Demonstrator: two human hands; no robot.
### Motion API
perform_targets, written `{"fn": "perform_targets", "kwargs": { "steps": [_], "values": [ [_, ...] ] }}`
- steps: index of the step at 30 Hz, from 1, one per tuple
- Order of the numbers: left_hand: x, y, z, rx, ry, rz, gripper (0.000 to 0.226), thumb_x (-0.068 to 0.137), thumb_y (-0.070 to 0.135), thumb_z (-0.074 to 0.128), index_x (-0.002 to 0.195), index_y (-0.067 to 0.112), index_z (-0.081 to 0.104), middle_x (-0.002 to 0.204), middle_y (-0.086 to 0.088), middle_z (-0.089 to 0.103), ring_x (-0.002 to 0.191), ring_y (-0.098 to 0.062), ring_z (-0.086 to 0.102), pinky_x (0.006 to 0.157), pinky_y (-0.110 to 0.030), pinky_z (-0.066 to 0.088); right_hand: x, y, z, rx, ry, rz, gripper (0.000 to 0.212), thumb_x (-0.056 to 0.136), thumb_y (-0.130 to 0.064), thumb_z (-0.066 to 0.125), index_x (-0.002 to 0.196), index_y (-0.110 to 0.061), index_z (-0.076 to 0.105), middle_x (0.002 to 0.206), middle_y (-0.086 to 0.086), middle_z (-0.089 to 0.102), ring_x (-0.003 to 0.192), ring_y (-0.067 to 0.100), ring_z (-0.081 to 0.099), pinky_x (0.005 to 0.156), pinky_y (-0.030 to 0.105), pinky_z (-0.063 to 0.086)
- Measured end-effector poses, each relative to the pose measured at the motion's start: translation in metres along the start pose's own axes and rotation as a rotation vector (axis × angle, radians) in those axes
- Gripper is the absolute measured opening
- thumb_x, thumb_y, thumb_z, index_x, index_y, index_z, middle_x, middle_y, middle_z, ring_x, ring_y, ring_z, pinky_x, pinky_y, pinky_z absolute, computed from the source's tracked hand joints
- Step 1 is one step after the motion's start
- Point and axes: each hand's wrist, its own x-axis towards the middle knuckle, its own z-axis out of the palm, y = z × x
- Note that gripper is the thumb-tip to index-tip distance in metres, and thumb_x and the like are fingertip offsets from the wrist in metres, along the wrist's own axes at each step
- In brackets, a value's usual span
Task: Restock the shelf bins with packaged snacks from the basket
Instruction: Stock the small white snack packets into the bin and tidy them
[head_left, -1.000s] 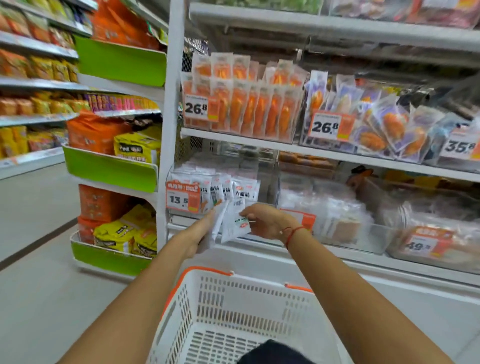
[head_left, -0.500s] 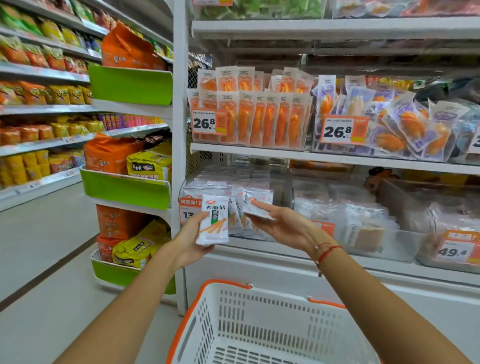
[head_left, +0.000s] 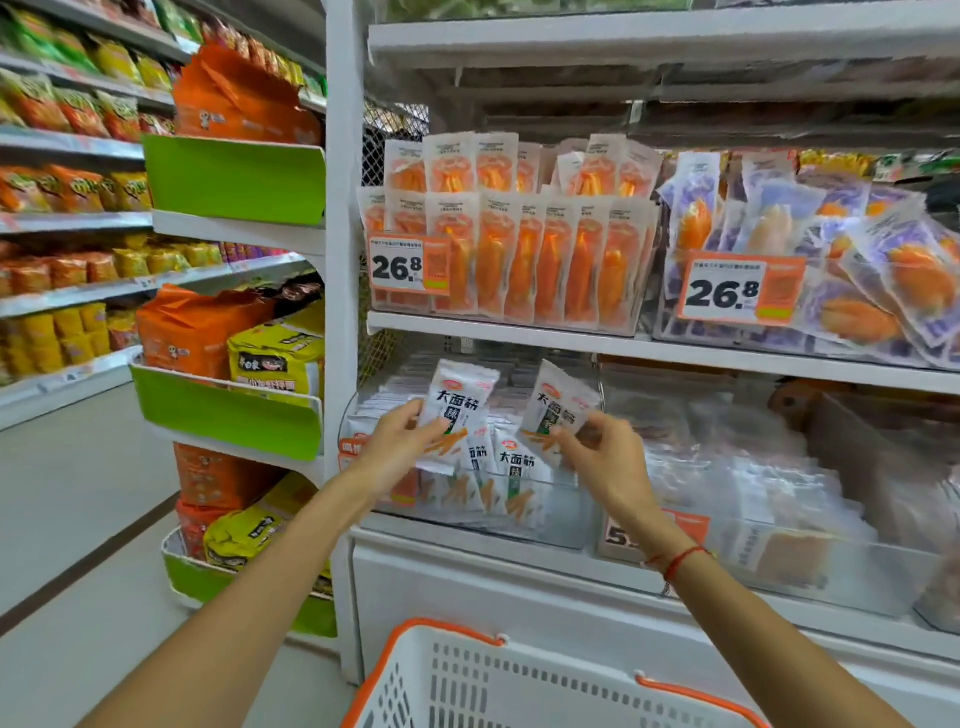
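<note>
Head view: both hands hold packets above bin (head_left: 467, 525) rim.

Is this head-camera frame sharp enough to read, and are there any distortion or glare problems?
Head view: the print on the white packet in the left hand and the 26.8 price tag read clearly; the clear bins at lower right smear into blur; wide-angle bending curves the shelf edges; lighting is even, with no strong glare.
</note>
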Motion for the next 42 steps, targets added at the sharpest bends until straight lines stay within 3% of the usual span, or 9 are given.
{"fn": "perform_targets", "kwargs": {
  "steps": [8, 13, 19, 26, 29, 32, 35, 38, 42],
  "values": [
    [0.028, -0.016, 0.004, 0.008, 0.103, 0.148, 0.025, 0.094, 0.014, 0.057, 0.117, 0.025, 0.056, 0.111, 0.006, 0.064, 0.100, -0.010, 0.061, 0.087, -0.025, 0.048, 0.038, 0.020, 0.018, -0.436, -0.197, -0.104, 0.022, 0.085, -0.020, 0.067, 0.073, -0.002, 0.061, 0.071, 0.007, 0.065, 0.068, 0.024, 0.061, 0.054, 0.030, 0.038],
    [0.027, -0.031, 0.009, 0.044, 0.137, 0.112, 0.023, 0.091, 0.008, 0.060, 0.111, 0.019, 0.060, 0.105, 0.005, 0.066, 0.085, 0.004, 0.061, 0.076, -0.015, 0.053, 0.044, 0.035, 0.037, -0.589, -0.363, 0.117, 0.047, 0.078, -0.027, 0.074, 0.054, -0.009, 0.038, 0.062, 0.012, 0.049, 0.058, 0.027, 0.049, 0.048, 0.027, 0.031],
    [0.011, -0.034, 0.002, -0.026, 0.220, 0.173, 0.026, 0.090, 0.003, 0.059, 0.112, 0.016, 0.055, 0.099, 0.012, 0.062, 0.077, 0.015, 0.062, 0.066, -0.002, 0.046, 0.061, 0.021, 0.027, -0.506, -0.396, -0.027, 0.023, 0.078, -0.023, 0.076, 0.069, -0.012, 0.057, 0.076, 0.017, 0.062, 0.071, 0.035, 0.058, 0.061, 0.033, 0.043],
    [0.011, -0.030, -0.021, -0.023, 0.193, 0.138, 0.028, 0.089, 0.007, 0.062, 0.115, 0.018, 0.056, 0.105, 0.001, 0.065, 0.084, 0.006, 0.062, 0.063, -0.005, 0.048, 0.058, 0.025, 0.030, -0.613, -0.474, -0.023, 0.022, 0.075, -0.012, 0.077, 0.064, 0.002, 0.064, 0.058, 0.017, 0.046, 0.054, 0.016, 0.030, 0.051, 0.025, 0.028],
    [0.014, -0.023, -0.023, -0.023, 0.204, 0.129, 0.028, 0.091, 0.008, 0.059, 0.118, 0.014, 0.056, 0.106, 0.001, 0.064, 0.084, 0.008, 0.058, 0.062, -0.003, 0.047, 0.064, 0.010, 0.029, -0.645, -0.575, 0.000, 0.048, 0.077, -0.015, 0.077, 0.048, -0.018, 0.039, 0.051, -0.004, 0.036, 0.051, 0.011, 0.033, 0.044, 0.016, 0.024],
    [0.017, -0.016, -0.030, -0.019, 0.220, 0.127, 0.024, 0.093, 0.008, 0.057, 0.115, 0.016, 0.056, 0.101, 0.006, 0.063, 0.082, 0.009, 0.057, 0.061, -0.002, 0.046, 0.066, 0.002, 0.025, -0.664, -0.620, -0.024, 0.023, 0.080, -0.030, 0.075, 0.068, -0.018, 0.060, 0.071, -0.001, 0.059, 0.074, 0.023, 0.057, 0.059, 0.023, 0.043],
    [0.021, -0.008, -0.044, 0.014, 0.185, 0.133, 0.020, 0.094, 0.011, 0.056, 0.112, 0.018, 0.057, 0.107, 0.002, 0.064, 0.096, -0.006, 0.059, 0.076, -0.012, 0.045, 0.065, -0.007, 0.025, -0.526, -0.421, -0.101, 0.044, 0.084, -0.045, 0.068, 0.119, -0.018, 0.063, 0.110, 0.002, 0.065, 0.099, 0.021, 0.062, 0.084, 0.033, 0.051],
    [0.028, -0.002, -0.056, 0.076, 0.102, 0.139, 0.021, 0.094, 0.015, 0.055, 0.114, 0.021, 0.056, 0.110, 0.006, 0.064, 0.106, -0.011, 0.058, 0.094, -0.026, 0.043, 0.064, -0.036, 0.044, -0.198, -0.363, -0.151, 0.044, 0.088, -0.036, 0.065, 0.128, -0.017, 0.057, 0.118, 0.004, 0.063, 0.104, 0.018, 0.059, 0.091, 0.034, 0.049],
    [0.037, 0.004, -0.064, 0.179, 0.011, 0.189, 0.018, 0.095, 0.017, 0.054, 0.111, 0.026, 0.055, 0.108, 0.014, 0.062, 0.103, 0.001, 0.057, 0.089, -0.015, 0.042, 0.067, -0.057, 0.084, -0.121, -0.468, -0.165, 0.046, 0.087, -0.028, 0.068, 0.129, -0.014, 0.055, 0.118, 0.007, 0.063, 0.102, 0.019, 0.061, 0.093, 0.038, 0.051]
  ]
}}
